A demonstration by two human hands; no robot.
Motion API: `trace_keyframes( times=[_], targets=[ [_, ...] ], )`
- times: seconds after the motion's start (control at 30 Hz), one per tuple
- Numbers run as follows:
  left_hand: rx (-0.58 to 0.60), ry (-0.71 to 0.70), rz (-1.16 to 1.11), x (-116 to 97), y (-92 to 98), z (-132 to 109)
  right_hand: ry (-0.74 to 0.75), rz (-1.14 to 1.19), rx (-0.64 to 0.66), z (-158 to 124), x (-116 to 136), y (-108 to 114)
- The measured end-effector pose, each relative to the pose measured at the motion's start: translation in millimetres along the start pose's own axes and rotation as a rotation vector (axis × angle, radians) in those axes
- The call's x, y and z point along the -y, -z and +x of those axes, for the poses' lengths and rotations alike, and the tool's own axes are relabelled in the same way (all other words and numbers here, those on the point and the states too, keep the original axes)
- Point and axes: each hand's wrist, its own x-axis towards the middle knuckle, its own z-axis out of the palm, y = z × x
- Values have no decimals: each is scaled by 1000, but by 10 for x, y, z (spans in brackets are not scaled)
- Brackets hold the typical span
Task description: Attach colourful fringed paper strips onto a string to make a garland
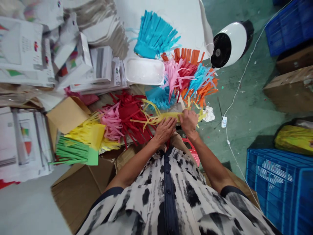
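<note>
A yellow tissue-paper tassel [158, 118] with fringed strips stretches sideways in front of my body. My left hand [165, 131] lies on its middle, fingers extended and fairly flat. Closed around the tassel's right part is my right hand [189, 121], with loose strips sticking out beyond it. Red fringed paper [130, 111] is spread just left of my hands, beside a pink fringe [112, 120]. Farther left are yellow fringed paper [95, 133] and green fringed paper [75, 150]. Past my hands lie blue fringed paper [160, 97] and a pink tassel [174, 73].
A white plastic tray [144, 71] stands beyond my hands, near a large blue fringe [154, 36]. White packages [22, 49] crowd the left. A cardboard box [78, 186] is below them. A white fan [232, 42], a cable and a blue crate [271, 182] occupy the floor at right.
</note>
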Motion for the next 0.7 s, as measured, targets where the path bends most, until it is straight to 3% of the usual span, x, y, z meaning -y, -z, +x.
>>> trace_keyframes(
  times=[0.1, 0.23, 0.43, 0.57, 0.63, 0.7],
  targets=[
    [17, -24, 20, 71, -72, -7, 201, 39, -101, -240, -28, 28],
    [26, -46, 40, 117, -72, -38, 445, 78, 10, -599, -185, -115],
    [60, -119, 23, 381, 163, -184, 494, 18, 28, -669, -496, -249],
    [-63, 85, 51, 658, 485, -322, 508, 32, -7, -565, -547, -242],
    [-152, 194, 91, 671, 593, -349, 508, 33, -46, -524, -535, -256],
    [-205, 212, 129, 567, 613, -314, 511, 23, -79, -490, -517, -273]
  ],
)
